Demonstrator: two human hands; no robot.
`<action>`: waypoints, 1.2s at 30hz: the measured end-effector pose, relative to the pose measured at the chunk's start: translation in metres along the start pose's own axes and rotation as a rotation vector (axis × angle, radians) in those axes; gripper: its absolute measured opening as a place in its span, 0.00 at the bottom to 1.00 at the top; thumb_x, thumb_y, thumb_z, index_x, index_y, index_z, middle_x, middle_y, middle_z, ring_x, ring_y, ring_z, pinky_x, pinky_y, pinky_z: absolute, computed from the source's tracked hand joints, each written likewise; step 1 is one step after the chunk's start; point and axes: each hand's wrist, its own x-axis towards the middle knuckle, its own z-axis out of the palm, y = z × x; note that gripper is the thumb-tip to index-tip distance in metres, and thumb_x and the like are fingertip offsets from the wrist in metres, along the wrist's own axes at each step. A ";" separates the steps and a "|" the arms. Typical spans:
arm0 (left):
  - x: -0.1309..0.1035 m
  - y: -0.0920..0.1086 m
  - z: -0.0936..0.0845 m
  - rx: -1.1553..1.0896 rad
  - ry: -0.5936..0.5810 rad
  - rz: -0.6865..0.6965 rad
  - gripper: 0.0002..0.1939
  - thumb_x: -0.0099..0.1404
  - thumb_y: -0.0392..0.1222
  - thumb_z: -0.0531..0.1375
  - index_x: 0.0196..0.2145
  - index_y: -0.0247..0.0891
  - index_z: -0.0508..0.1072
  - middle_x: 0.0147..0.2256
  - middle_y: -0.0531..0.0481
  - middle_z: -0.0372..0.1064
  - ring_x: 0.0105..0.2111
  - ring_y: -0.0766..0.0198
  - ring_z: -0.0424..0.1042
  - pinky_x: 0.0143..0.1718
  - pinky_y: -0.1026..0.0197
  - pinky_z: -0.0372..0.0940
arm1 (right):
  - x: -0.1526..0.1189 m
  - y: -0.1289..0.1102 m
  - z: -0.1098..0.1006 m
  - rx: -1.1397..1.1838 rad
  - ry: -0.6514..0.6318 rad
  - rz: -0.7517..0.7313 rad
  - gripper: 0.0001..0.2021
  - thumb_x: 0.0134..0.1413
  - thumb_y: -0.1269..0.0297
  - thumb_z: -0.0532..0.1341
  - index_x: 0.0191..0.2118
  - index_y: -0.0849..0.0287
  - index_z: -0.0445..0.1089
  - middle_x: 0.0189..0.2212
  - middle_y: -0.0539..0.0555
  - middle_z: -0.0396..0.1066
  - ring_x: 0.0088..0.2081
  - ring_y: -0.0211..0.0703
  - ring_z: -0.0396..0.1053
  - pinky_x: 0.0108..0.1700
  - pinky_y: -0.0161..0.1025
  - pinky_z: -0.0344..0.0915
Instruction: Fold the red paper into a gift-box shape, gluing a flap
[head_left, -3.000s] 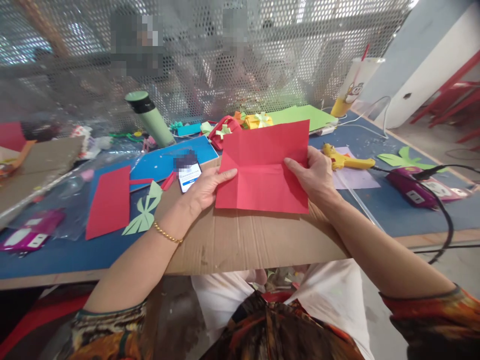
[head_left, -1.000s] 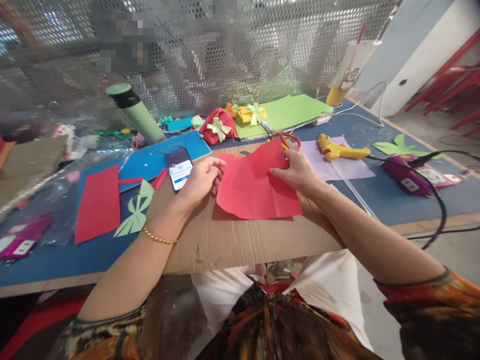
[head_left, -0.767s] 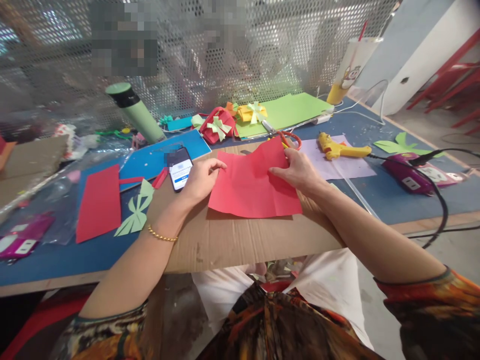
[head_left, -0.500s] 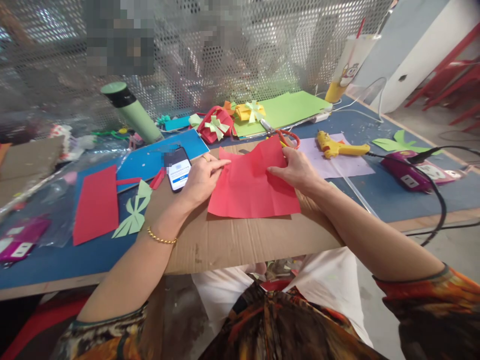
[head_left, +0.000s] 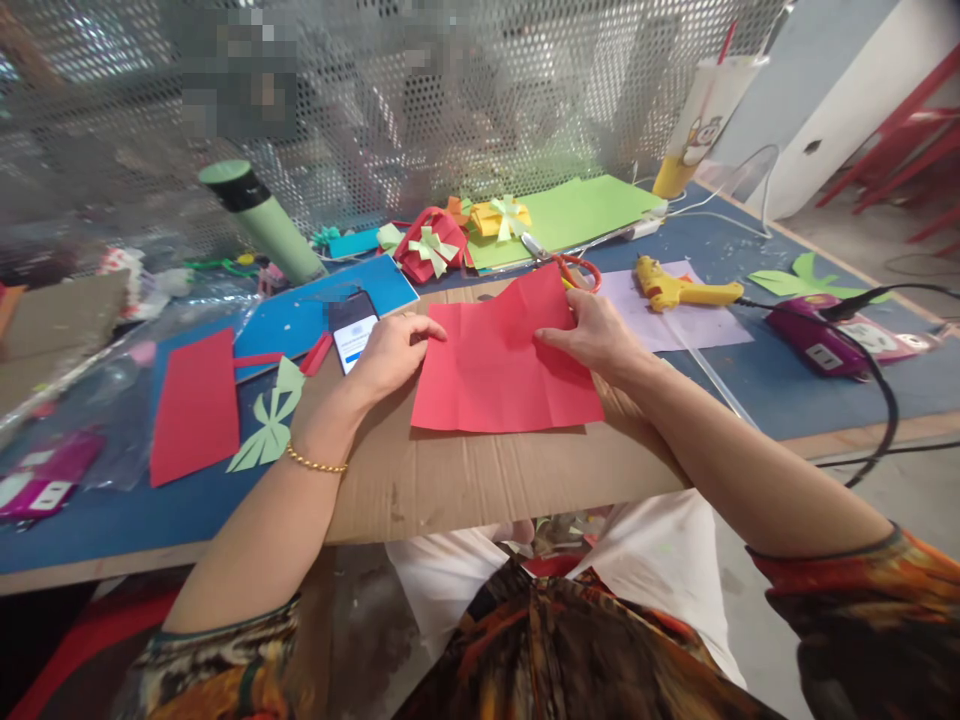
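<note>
A creased sheet of red paper (head_left: 502,370) lies over the cardboard in front of me, its upper right corner lifted. My right hand (head_left: 596,335) grips its right side, thumb on top and the fingers behind it. At the left edge, my left hand (head_left: 394,352) has its bent fingertips closed on the paper; part of the fingers is hidden. Just behind the sheet lie scissors with orange handles (head_left: 589,272), partly covered. A phone (head_left: 352,330) with a lit screen rests beside my left hand.
A cardboard sheet (head_left: 450,490) covers the front of the blue table. Right stand a yellow glue gun (head_left: 679,290) on lilac paper and a purple power strip (head_left: 806,335). Left are red paper (head_left: 195,405), green cut-outs (head_left: 266,425) and a green bottle (head_left: 262,220). Behind is a red paper bag (head_left: 431,245).
My left hand has slid left to the paper's edge, and its fingers reach less far over the sheet. The paper lies flatter on the left. My right hand keeps its hold.
</note>
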 end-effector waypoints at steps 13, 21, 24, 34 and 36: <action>0.001 -0.001 -0.010 -0.019 -0.132 0.041 0.16 0.62 0.38 0.58 0.38 0.41 0.87 0.36 0.48 0.74 0.35 0.58 0.70 0.49 0.48 0.72 | 0.005 0.008 0.002 0.049 0.006 -0.107 0.11 0.45 0.59 0.66 0.27 0.52 0.62 0.25 0.51 0.68 0.33 0.50 0.70 0.38 0.47 0.67; 0.005 -0.008 -0.004 0.075 -0.114 0.078 0.16 0.71 0.37 0.55 0.41 0.42 0.84 0.41 0.47 0.79 0.43 0.55 0.75 0.53 0.49 0.71 | -0.001 0.002 -0.001 0.007 -0.031 -0.076 0.09 0.49 0.60 0.64 0.28 0.53 0.62 0.28 0.52 0.69 0.36 0.50 0.70 0.38 0.45 0.64; 0.005 -0.008 -0.002 0.084 -0.104 0.058 0.15 0.71 0.37 0.55 0.42 0.42 0.83 0.42 0.46 0.79 0.45 0.55 0.76 0.53 0.49 0.70 | -0.002 0.000 -0.002 0.002 -0.045 -0.069 0.08 0.49 0.61 0.64 0.28 0.53 0.62 0.29 0.53 0.69 0.36 0.50 0.69 0.37 0.44 0.63; 0.002 0.007 -0.001 -0.518 0.109 -0.386 0.20 0.66 0.36 0.64 0.55 0.36 0.72 0.26 0.56 0.70 0.23 0.67 0.69 0.25 0.66 0.64 | -0.002 0.004 0.001 0.084 -0.014 -0.121 0.08 0.51 0.58 0.62 0.28 0.54 0.63 0.27 0.52 0.69 0.32 0.46 0.66 0.35 0.43 0.61; 0.001 0.008 -0.002 -0.605 0.147 -0.380 0.22 0.58 0.33 0.68 0.51 0.37 0.74 0.25 0.59 0.69 0.23 0.69 0.67 0.26 0.67 0.64 | -0.005 0.004 0.000 0.165 0.003 -0.131 0.10 0.53 0.56 0.61 0.28 0.54 0.64 0.27 0.52 0.69 0.32 0.45 0.67 0.34 0.42 0.62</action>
